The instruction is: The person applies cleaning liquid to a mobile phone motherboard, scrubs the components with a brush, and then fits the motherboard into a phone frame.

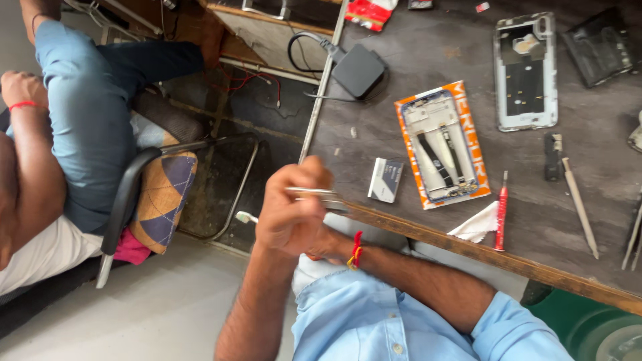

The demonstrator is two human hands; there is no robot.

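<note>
Pinching a thin silvery tool [314, 194] between both hands [294, 214], clasped together just off the tabletop's [568, 220] near edge. Opened phone in orange frame [441, 144] lying untouched nearby, back cover [526, 70] toward far edge. Red screwdriver [501, 210] beside white cloth [476, 226]. Seated person [80, 113] alongside.

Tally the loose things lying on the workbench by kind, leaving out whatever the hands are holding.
Opened phone bodies: 2
Red-handled screwdriver: 1
Pale pointed stick: 1
Black power adapter: 1
Small card box: 1
White cloth: 1
Dark back cover: 1
Total: 8
</note>
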